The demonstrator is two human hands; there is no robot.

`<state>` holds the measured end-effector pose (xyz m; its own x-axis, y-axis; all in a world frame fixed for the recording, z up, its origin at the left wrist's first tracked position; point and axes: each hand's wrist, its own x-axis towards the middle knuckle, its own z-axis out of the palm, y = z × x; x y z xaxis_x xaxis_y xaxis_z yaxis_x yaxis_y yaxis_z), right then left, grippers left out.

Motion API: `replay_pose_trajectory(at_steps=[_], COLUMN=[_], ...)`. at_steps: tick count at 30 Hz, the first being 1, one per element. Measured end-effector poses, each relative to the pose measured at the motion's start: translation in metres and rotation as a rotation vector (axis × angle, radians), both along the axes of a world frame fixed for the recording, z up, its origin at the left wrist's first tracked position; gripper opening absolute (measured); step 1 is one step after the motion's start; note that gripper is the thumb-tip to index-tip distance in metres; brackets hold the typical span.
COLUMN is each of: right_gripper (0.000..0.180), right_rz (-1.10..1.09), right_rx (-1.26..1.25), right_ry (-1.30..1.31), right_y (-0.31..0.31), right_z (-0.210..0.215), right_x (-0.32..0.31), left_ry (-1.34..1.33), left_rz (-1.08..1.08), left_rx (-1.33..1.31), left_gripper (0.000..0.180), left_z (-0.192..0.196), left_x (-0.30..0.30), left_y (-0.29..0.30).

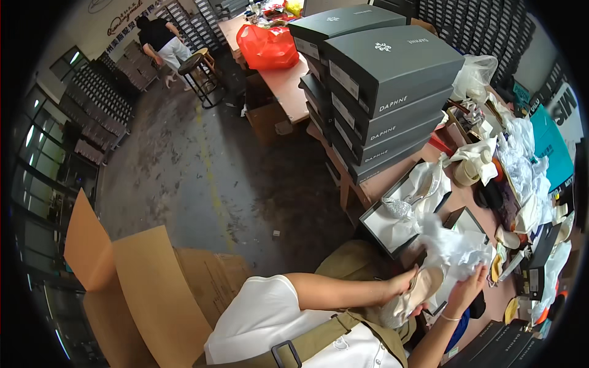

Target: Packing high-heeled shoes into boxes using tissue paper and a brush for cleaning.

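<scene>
A beige shoe [426, 283] with a glittery section is in my left hand [400, 288], whose fingers wrap round its side. Close beside it, my right hand [467, 289] grips crumpled white tissue paper [453, 250], partly blurred by motion. Just beyond my hands, an open dark shoebox [375, 228] on the table holds another sparkling silver shoe [402, 207] lying on white paper.
Stacked dark grey shoeboxes [392, 73] rise at the table's far end. Paper and loose shoes clutter the right side. Large open cartons [147, 288] stand on the floor at left. A red bag [267, 48], a stool [199, 76] and a person [161, 38] are farther off.
</scene>
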<state>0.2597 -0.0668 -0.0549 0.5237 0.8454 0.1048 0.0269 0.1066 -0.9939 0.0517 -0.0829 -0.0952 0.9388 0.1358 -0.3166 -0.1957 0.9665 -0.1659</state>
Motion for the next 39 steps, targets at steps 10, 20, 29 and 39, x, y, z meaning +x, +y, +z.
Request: replay_pose_trajectory(at_steps=[10, 20, 29, 39], right_gripper=[0.031, 0.054, 0.054, 0.056], right_rz=[0.627, 0.707, 0.443, 0.604], right_rx=[-0.368, -0.084, -0.008, 0.014], right_ry=[-1.479, -0.732, -0.810, -0.754], right_y=[0.011, -0.029, 0.021, -0.030], right_z=[-0.069, 0.082, 0.044, 0.063], right_x=[0.004, -0.088, -0.127, -0.110], left_ry=[0.167, 0.366, 0.534, 0.521], left_rz=[0.299, 0.372, 0.580, 0.307], left_rx=[0.382, 0.425, 0.661, 0.715], left_gripper=[0.074, 0.082, 0.071, 0.064], left_z=[0.048, 0.088, 0.079, 0.077], left_x=[-0.019, -0.019, -0.019, -0.042], left_y=[0.037, 0.042, 0.004, -0.006])
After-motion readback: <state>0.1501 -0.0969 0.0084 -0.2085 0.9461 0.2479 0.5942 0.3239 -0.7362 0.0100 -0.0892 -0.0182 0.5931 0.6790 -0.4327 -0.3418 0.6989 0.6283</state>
